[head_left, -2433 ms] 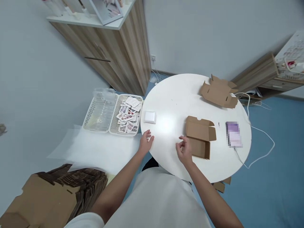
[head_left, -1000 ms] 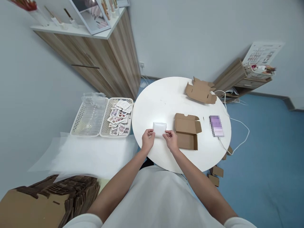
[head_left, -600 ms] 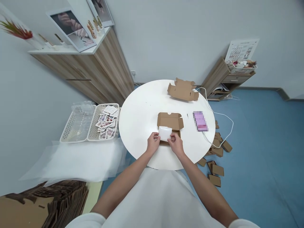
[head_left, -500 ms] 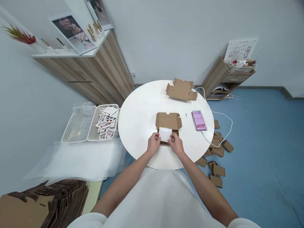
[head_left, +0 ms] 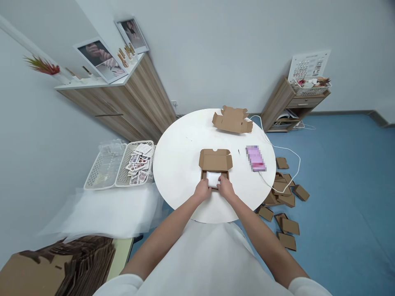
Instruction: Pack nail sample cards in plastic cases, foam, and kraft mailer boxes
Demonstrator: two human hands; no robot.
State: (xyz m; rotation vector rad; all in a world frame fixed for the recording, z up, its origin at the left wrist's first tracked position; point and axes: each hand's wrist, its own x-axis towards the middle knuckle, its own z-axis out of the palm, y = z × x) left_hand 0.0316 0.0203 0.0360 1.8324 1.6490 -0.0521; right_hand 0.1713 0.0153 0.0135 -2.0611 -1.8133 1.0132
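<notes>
Centre frame, a white padded packet [head_left: 213,179], judged light and soft, is pinched at its near corners by curled fingers of the left hand [head_left: 203,190] and right hand [head_left: 226,188] inside a cardboard box [head_left: 215,160].

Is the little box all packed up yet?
Not quite. The box is folded and the white packet sits inside. The left hand and right hand are on the packet's near edge. The lid stands open, not yet shut, and a second box lies unfolded at the far side of the table.
</notes>
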